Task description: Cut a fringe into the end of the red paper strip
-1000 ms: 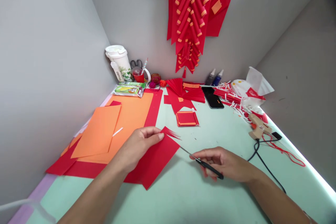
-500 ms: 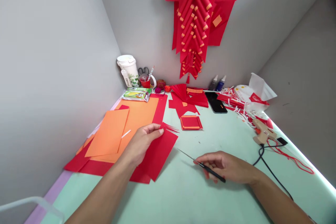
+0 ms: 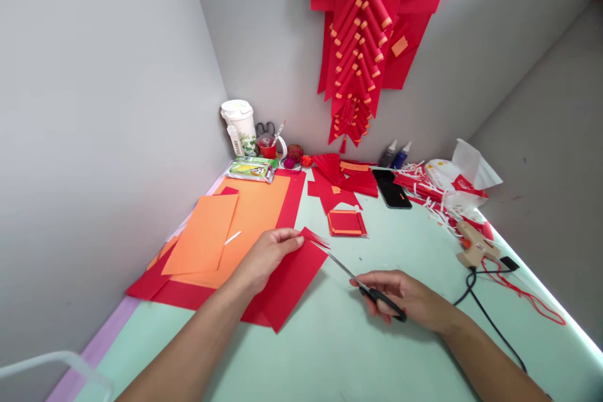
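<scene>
My left hand [image 3: 273, 257] pinches a sheet of red paper [image 3: 296, 282] near its top corner. Thin fringe strips [image 3: 316, 238] spread from that paper's upper end. Black-handled scissors [image 3: 377, 295] are in my right hand [image 3: 400, 298], and their blade tips lie close to the paper's right corner. Under and left of the held sheet are larger red paper [image 3: 181, 294] and orange sheets [image 3: 205, 232]. Just beyond the paper rests a small red piece with orange edges [image 3: 347, 223].
At the back left stand a white cup [image 3: 239, 122] and a snack packet [image 3: 252, 169]. A phone [image 3: 392, 190], paper scraps [image 3: 436, 201] and a glue gun [image 3: 475, 244] with its cord lie right. Red firecracker decorations [image 3: 360, 44] hang on the wall.
The view has shifted, so the background sits further right. The scissor tips have come nearer to the red paper's corner, and the scissors are turned so both handle loops show more.
</scene>
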Available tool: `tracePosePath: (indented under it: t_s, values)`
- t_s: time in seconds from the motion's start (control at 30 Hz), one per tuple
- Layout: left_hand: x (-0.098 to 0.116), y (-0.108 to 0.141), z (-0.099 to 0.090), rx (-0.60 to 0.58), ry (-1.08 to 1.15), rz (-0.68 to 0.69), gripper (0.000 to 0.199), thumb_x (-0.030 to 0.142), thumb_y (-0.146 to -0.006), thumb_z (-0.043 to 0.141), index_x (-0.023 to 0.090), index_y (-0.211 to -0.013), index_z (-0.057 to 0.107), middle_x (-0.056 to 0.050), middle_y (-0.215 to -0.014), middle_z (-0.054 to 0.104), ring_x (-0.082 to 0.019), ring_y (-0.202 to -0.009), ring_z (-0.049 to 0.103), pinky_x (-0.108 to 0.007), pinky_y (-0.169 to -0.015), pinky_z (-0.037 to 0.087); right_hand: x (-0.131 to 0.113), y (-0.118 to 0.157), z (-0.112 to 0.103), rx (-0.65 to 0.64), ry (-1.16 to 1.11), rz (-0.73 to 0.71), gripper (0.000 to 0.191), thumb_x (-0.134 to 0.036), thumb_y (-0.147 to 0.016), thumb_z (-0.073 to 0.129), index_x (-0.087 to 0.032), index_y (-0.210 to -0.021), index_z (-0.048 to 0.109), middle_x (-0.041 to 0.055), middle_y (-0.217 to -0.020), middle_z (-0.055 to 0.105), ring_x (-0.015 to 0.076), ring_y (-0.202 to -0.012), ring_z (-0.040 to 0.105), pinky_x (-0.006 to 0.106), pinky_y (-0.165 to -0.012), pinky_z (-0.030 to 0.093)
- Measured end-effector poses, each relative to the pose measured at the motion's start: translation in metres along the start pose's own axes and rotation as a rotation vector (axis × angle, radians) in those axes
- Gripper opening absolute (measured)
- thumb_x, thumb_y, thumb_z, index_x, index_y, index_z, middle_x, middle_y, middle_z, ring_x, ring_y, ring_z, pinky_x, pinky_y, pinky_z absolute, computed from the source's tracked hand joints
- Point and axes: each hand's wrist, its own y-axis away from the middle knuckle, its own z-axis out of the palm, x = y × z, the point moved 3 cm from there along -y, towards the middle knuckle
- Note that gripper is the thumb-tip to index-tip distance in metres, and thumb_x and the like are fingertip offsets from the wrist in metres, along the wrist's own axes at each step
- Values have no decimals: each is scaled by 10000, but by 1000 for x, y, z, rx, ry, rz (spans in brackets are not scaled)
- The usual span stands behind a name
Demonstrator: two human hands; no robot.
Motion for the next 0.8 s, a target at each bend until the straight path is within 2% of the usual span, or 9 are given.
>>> tracePosePath:
  t_s: [0.2, 0.4, 0.57, 0.8]
  values:
    - [4, -2, -2, 3, -3, -19, 280, 452, -687, 671, 189, -783, 669, -34, -737, 713, -186, -659, 636, -266, -614, 450, -3, -2, 4, 2, -65, -6, 442, -268, -772, 633, -173, -1201, 588, 44, -793, 620, 106, -602, 493, 263, -607, 453]
    - [1, -5, -6, 15, -16, -42, 300, 447, -713, 659, 200, -883, 673, -37, -770, 706, -181, -663, 632, -266, -608, 454, 0, -4, 4, 14, -125, 15, 428, -266, -765, 648, -176, -1181, 605, 36, -744, 615, 91, -556, 481, 243, -557, 442]
    - [5, -6, -4, 28, -5, -39, 253, 396, -702, 687, 213, -876, 673, -1, -780, 686, -147, -661, 607, -249, -639, 452, 7, -5, 3, -7, -163, 84, 417, -237, -750, 651, -155, -1158, 616, 36, -701, 625, 92, -523, 517, 215, -506, 404]
    - [10, -7, -3, 64, 36, 24, 210, 357, -667, 720, 202, -787, 645, 32, -724, 642, -116, -630, 558, -212, -619, 416, 12, -5, 2, -23, -213, 83, 472, -309, -738, 687, -144, -1173, 609, 50, -707, 632, 91, -504, 519, 223, -504, 403]
